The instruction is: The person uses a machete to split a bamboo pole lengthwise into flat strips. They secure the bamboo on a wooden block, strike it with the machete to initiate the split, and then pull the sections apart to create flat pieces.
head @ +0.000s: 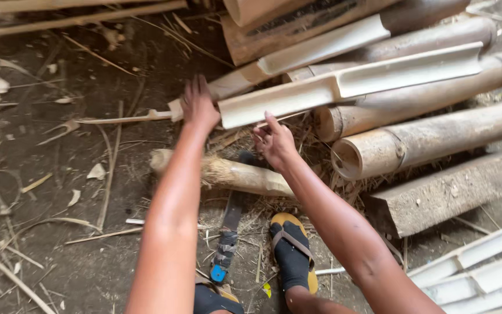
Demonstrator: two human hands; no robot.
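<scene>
- Head view: the left hand [198, 107] lay flat, fingers together, on the near end of a pale split bamboo slat [350, 87].
- The slat ran toward two o'clock atop round bamboo poles [431, 136].
- The right hand [274, 142], fingers loosely curled, touched the slat's lower edge from below.

We see a split bamboo slat [350, 87], pale and smooth inside, above round bamboo poles [425, 139] with rough, dusty skin, a coarse weathered wooden block [448, 195] and matt earthen ground [59, 174].

Pale split bamboo half [350, 87], atop culms
</scene>
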